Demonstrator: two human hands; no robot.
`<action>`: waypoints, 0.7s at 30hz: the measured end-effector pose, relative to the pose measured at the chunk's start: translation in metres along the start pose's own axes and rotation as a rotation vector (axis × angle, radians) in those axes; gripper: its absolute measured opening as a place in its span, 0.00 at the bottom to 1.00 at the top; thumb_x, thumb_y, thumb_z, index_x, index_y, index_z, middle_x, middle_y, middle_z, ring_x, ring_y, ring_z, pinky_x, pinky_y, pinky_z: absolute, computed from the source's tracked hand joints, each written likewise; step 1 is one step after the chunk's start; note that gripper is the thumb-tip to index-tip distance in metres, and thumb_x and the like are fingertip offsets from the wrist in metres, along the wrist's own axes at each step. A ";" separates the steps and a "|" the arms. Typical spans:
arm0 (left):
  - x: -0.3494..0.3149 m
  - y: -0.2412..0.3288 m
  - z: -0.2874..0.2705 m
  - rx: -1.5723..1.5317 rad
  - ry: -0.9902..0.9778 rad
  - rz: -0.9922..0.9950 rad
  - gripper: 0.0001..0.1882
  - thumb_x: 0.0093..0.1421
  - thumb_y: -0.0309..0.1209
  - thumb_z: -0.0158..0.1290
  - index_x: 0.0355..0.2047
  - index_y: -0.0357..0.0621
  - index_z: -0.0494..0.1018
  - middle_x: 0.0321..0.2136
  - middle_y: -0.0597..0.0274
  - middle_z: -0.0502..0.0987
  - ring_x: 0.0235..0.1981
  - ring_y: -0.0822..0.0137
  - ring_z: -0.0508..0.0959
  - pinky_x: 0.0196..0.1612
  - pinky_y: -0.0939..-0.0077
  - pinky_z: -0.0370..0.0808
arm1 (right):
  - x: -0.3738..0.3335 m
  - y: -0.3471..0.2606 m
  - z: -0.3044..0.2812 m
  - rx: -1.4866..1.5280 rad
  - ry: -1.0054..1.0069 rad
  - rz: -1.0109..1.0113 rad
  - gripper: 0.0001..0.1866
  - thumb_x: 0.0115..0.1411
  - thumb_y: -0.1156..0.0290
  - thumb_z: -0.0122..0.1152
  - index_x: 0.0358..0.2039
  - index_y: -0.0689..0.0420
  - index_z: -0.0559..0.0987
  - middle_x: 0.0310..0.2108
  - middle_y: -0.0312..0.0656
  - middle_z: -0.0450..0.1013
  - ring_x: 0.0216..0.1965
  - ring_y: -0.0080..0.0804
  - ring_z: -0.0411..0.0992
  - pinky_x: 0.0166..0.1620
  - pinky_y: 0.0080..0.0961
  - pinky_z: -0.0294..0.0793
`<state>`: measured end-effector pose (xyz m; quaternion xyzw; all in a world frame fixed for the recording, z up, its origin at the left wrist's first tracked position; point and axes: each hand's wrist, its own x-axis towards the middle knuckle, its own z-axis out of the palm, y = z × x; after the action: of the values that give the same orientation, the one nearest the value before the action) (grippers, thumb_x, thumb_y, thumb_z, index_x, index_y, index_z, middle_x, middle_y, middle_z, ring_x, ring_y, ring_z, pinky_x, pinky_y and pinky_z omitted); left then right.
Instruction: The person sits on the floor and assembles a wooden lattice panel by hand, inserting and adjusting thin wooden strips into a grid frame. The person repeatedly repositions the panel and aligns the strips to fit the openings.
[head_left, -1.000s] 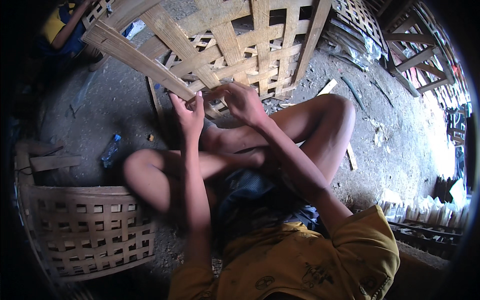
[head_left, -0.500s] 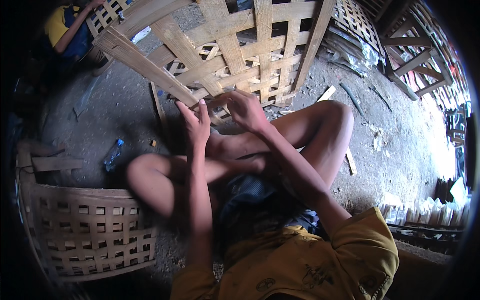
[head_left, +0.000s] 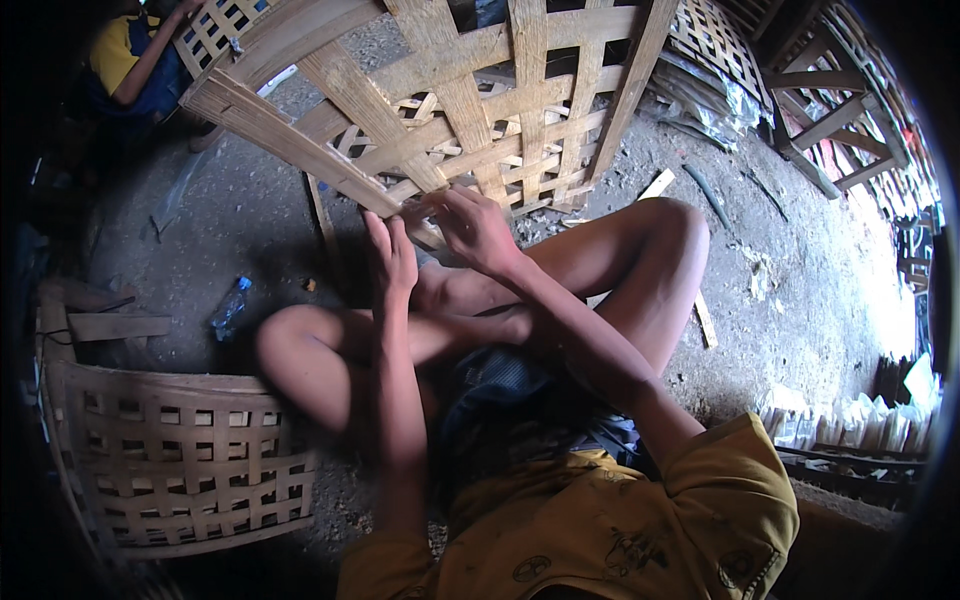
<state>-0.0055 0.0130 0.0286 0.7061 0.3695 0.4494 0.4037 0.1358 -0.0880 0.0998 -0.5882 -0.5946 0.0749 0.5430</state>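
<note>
Upright ahead of me stands a large panel of woven bamboo strips (head_left: 460,90), edged by wooden bars. My left hand (head_left: 394,262) is closed at the near lower corner of its left bar, thumb and fingers pinched at the bar's end. Just right of it, my right hand (head_left: 478,235) is closed with curled fingers against the lower edge of the weave. What its fingertips grip is hidden. Both hands are above my crossed legs.
Another woven bamboo panel (head_left: 190,470) lies at lower left, near a plastic bottle (head_left: 231,308). Stacked panels (head_left: 700,75) and a wooden rack (head_left: 830,130) stand at far right. A co-worker in yellow (head_left: 118,62) sits at far left. Loose sticks (head_left: 705,322) lie on the floor.
My left hand has dropped slightly, and its thumb and fingers have drawn closer together. My right hand has shifted a little left. The panel's left bar has moved slightly.
</note>
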 end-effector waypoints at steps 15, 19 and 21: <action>0.002 0.056 -0.008 0.037 -0.108 -0.257 0.37 0.72 0.35 0.39 0.74 0.30 0.40 0.72 0.36 0.50 0.73 0.49 0.54 0.73 0.60 0.51 | 0.006 0.002 0.001 -0.080 -0.033 -0.063 0.17 0.58 0.85 0.60 0.47 0.56 0.80 0.36 0.46 0.74 0.35 0.51 0.77 0.37 0.40 0.78; 0.009 0.039 -0.005 -0.012 -0.077 -0.139 0.34 0.72 0.34 0.40 0.72 0.30 0.45 0.68 0.35 0.57 0.68 0.46 0.61 0.68 0.58 0.57 | 0.005 0.008 0.006 -0.041 -0.062 -0.051 0.17 0.57 0.85 0.60 0.46 0.55 0.81 0.39 0.46 0.76 0.38 0.52 0.78 0.40 0.41 0.79; 0.011 0.029 -0.006 -0.025 -0.061 -0.084 0.32 0.71 0.34 0.40 0.70 0.31 0.47 0.65 0.34 0.60 0.65 0.45 0.64 0.66 0.57 0.60 | 0.005 0.009 0.006 -0.046 -0.077 -0.065 0.17 0.58 0.85 0.59 0.46 0.55 0.81 0.40 0.46 0.76 0.39 0.52 0.78 0.40 0.41 0.80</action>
<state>-0.0027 0.0128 0.0598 0.6983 0.3807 0.4147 0.4422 0.1382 -0.0779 0.0939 -0.5775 -0.6356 0.0664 0.5081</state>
